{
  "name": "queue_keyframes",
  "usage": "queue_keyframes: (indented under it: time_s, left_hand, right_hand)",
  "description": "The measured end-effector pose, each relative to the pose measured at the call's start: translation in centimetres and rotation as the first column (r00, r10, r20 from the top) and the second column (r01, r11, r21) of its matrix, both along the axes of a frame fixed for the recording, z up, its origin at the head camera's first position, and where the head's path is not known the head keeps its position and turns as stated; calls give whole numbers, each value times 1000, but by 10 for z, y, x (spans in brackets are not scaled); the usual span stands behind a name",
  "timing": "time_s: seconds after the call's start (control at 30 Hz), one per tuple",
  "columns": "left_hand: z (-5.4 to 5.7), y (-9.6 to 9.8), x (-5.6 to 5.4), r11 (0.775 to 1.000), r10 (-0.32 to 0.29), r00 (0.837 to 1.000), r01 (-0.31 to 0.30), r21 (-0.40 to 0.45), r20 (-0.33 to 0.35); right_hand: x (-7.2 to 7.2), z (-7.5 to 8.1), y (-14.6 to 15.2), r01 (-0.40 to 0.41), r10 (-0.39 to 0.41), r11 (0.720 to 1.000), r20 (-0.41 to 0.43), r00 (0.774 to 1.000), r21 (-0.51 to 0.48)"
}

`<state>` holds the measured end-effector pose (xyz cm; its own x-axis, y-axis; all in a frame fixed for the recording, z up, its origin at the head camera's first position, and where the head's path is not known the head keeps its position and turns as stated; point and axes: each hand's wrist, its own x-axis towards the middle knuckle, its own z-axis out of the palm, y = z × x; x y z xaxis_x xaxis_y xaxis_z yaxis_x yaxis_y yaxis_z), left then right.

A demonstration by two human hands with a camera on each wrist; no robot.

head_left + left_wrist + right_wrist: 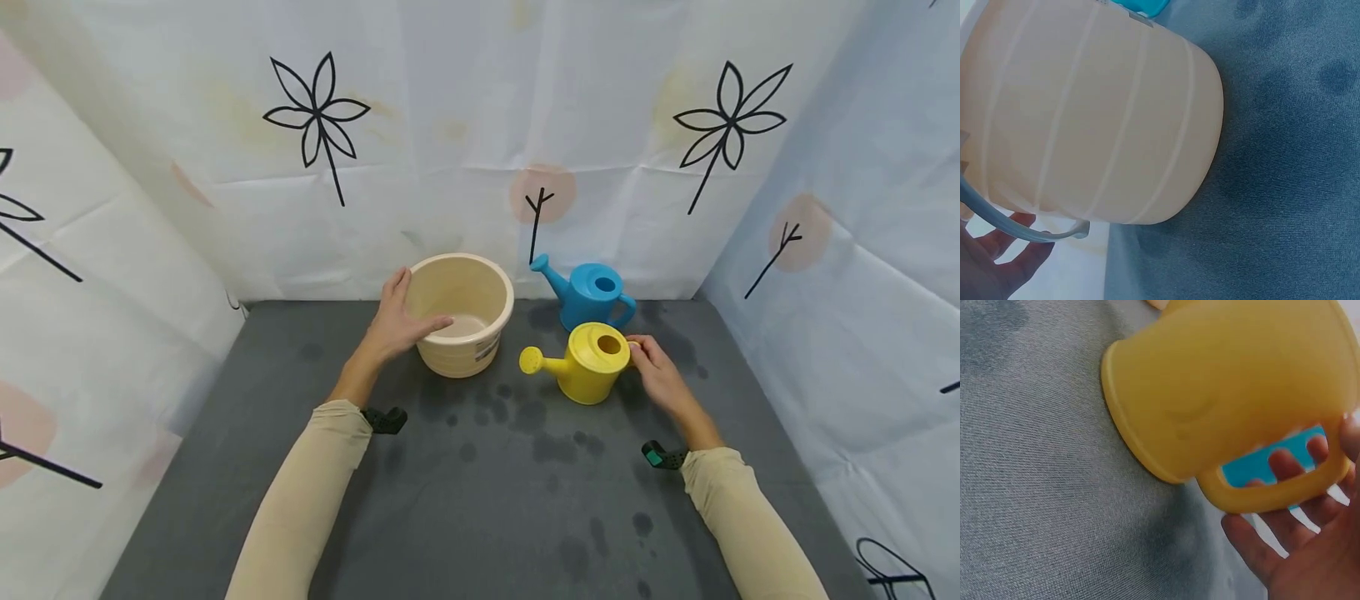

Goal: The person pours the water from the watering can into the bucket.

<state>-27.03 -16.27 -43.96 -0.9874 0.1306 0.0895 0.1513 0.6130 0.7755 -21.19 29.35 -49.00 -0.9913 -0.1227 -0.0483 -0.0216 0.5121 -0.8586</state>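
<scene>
A cream plastic bucket (453, 360) stands upright on the dark grey cloth, its inside bare. My left hand (396, 323) holds its left side, thumb over the rim; in the left wrist view the fingers lie by its pale curved handle (1016, 230). To the right, a yellow watering can (588, 371) has its spout toward the bucket. My right hand (656, 373) grips that can's handle (1272, 495), with fingers passing through the loop. The can's base appears at or just above the cloth; I cannot tell which.
Behind the yellow can stands a blue watering can (588, 304), spout to the left. Dark wet spots (551, 446) mark the grey cloth (450, 533). White printed curtains (450, 108) close off the back and both sides.
</scene>
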Motion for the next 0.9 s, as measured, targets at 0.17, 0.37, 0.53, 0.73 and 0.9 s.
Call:
queue_keyframes:
  time_s: [0.17,0.37,0.53,0.73,0.9]
  left_hand:
    - [2,-2,1,1000,14,1000,-14,-7,7]
    - [1,-2,0,1000,12,1000,-12,-16,3]
    - [-1,-1,0,999,15,1000,-14,-43,9]
    - [-1,-1,0,998,21,1000,-20,-52,7]
    - [2,-1,2,998,24,1000,-23,-58,7]
  right_hand:
    - [-3,-3,7,-38,58,968,73,996,-246]
    - [-7,-12,9,-58,145,837,118,982,-545]
    - [-8,-16,5,-49,150,784,113,982,-618]
    - [-10,-17,-3,-45,156,681,86,984,-731]
    - [-11,-17,-7,-39,152,617,70,986,-786]
